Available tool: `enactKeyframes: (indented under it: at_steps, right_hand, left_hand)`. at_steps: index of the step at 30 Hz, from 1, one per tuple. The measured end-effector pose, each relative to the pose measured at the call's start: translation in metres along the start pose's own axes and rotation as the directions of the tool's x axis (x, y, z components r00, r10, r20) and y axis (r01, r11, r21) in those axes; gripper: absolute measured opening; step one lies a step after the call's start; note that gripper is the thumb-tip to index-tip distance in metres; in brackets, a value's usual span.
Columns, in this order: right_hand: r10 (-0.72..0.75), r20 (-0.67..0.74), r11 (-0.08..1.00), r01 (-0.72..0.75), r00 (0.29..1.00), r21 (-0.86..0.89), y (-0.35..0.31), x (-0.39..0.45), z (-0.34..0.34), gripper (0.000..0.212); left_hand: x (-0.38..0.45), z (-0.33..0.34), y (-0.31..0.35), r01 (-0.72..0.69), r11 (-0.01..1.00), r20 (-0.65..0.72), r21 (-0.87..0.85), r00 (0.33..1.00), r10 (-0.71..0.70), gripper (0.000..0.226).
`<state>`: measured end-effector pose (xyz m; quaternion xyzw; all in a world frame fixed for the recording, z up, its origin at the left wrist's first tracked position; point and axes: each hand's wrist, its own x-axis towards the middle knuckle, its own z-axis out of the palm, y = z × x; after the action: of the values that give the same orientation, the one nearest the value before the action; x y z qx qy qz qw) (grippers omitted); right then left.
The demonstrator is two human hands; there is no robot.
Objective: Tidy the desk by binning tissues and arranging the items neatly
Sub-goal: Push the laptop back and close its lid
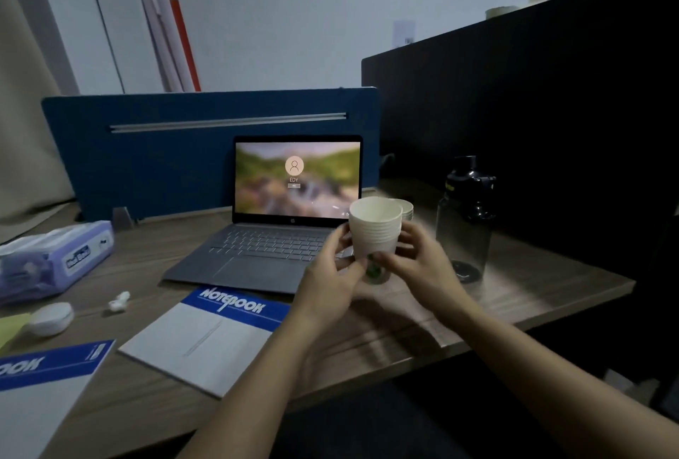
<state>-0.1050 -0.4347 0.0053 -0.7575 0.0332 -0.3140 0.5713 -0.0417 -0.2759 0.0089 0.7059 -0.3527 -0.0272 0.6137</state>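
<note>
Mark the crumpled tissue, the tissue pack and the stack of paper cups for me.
crumpled tissue [119, 301], head view, middle of the white wad.
tissue pack [79, 256], head view, on its printed front side.
stack of paper cups [374, 234], head view, on the ribbed rims below the top cup.

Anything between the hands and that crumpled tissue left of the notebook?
Nothing stands on the path: bare desk and the flat notebook lie between the hands and the tissue. But both the left hand and right hand are busy holding the cup stack.
</note>
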Motion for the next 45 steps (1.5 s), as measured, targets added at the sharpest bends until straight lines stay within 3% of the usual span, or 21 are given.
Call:
enactKeyframes:
  at_steps: [7,14,22,26,33,40,45]
  right_hand:
    - [-0.099,-0.121,0.995,0.095,0.988,-0.038,-0.031,0.076,-0.018,0.052]
    - [-0.087,-0.204,0.991,0.064,0.975,-0.117,-0.015,0.111,-0.018,0.054]
    - [-0.043,-0.233,0.984,0.001,0.971,-0.178,0.016,0.105,-0.011,0.055]
    - [-0.003,-0.236,0.979,-0.045,0.972,-0.198,0.023,0.096,-0.005,0.059]
    - [0.039,-0.24,0.946,-0.113,0.97,-0.303,0.008,0.087,-0.004,0.087]
    - [-0.191,-0.247,0.91,0.077,0.95,-0.408,-0.029,0.07,0.01,0.073]
    - [-0.275,-0.039,0.864,0.23,0.961,-0.448,-0.037,0.048,0.039,0.064]
  left_hand:
    - [0.087,0.007,0.034,-0.123,0.983,0.029,-0.134,0.991,0.128,0.053]
    - [0.136,0.017,0.02,-0.048,0.985,0.085,-0.165,0.994,0.063,0.055]
    - [0.137,0.026,-0.012,0.024,0.995,0.13,-0.095,0.991,-0.012,0.05]
    - [0.129,0.024,-0.013,0.06,0.997,0.162,-0.038,0.985,-0.053,0.061]
    - [0.109,-0.009,-0.014,0.115,0.987,0.121,0.114,0.984,-0.129,0.068]
    - [0.072,-0.084,-0.016,0.138,0.969,-0.001,0.207,0.99,-0.141,0.061]
    - [0.037,-0.145,-0.03,0.208,0.943,-0.104,0.261,0.977,-0.186,0.058]
